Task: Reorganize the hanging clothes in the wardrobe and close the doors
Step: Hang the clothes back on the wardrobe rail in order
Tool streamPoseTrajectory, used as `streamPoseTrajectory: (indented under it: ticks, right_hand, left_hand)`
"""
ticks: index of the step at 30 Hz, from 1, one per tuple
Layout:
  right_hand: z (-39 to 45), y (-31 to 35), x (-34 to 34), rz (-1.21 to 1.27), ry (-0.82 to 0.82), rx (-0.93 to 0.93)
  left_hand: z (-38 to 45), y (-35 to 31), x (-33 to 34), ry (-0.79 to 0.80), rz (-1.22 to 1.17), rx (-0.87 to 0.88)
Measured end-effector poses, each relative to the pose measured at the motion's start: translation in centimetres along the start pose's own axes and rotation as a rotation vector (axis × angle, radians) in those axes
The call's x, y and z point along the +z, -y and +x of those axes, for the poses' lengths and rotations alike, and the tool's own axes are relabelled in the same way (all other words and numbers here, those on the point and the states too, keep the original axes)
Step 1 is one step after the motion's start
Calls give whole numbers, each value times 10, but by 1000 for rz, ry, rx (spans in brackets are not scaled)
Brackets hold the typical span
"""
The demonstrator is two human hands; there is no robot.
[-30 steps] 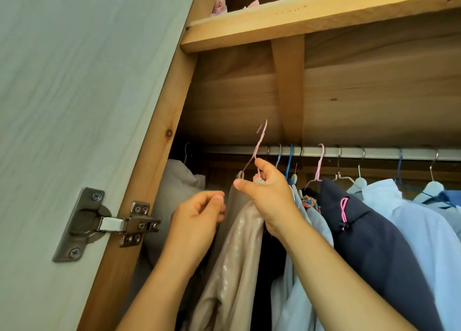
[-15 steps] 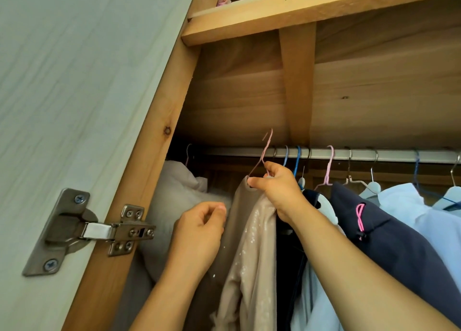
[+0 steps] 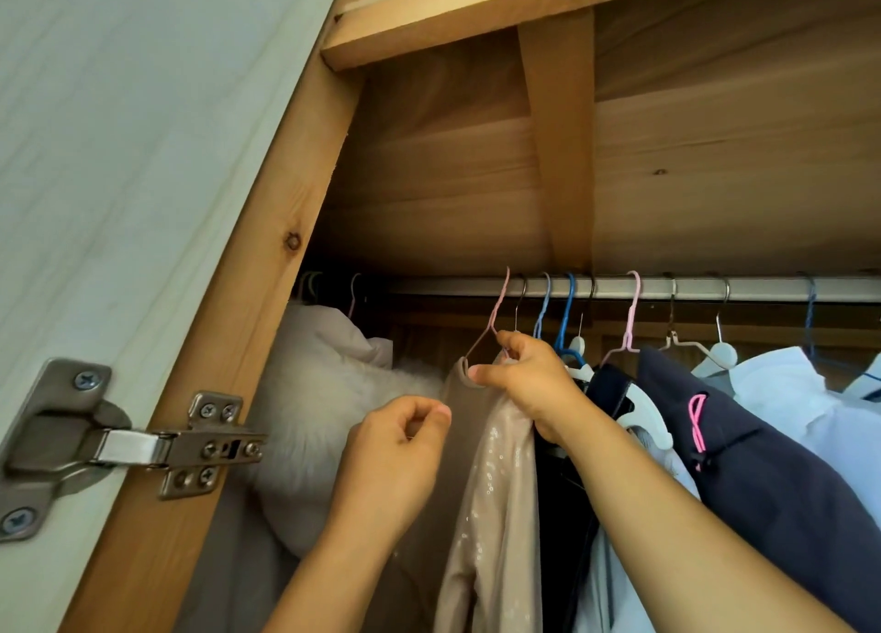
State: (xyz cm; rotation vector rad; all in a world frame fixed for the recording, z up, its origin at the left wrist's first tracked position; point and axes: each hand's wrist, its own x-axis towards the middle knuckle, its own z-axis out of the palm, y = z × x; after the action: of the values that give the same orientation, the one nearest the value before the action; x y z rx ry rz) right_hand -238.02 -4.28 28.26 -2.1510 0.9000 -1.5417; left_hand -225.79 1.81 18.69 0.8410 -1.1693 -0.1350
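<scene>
Garment (image 3: 496, 489) hung just under rail (image 3: 667, 289); right hand (image 3: 529, 380) pinched its neck and pink hanger (image 3: 496, 313), left hand (image 3: 395, 446) curled, pinching fabric.

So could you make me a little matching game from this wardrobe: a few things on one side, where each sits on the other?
Things:
1. right hand
2. fluffy white garment
3. navy garment
4. metal hinge

Places:
A. far left of the rail, beside the frame
B. on the open door
C. pinching the beige top's neck at its pink hanger
D. right of the beige top, with a pink loop on it

Pairs: 1-C, 2-A, 3-D, 4-B
</scene>
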Motion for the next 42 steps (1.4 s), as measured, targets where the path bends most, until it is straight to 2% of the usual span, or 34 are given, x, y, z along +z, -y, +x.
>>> streamPoseTrajectory:
  ticks: [12,19,24,30,36,42]
  right_hand:
    - [3,-3,-1,-54,54,36]
    - [-17,0,1,11,-12,-30]
    - [-57,-7,4,-41,-87,-145]
    - [-123,-9,5,-35,-73,-215]
    - [-182,-4,2,-11,-65,-193]
    - [-255,1,-3,-58,-100,-70]
  left_hand:
    - [-5,2,-1,-5,48,8]
    - [-13,0,-6,47,96,-34]
    - [-22,3,-10,73,60,-90]
    - [-54,-3,-13,93,76,-68]
    - [-96,-20,-27,123,76,9]
    - [-145,-20,-59,299,82,33]
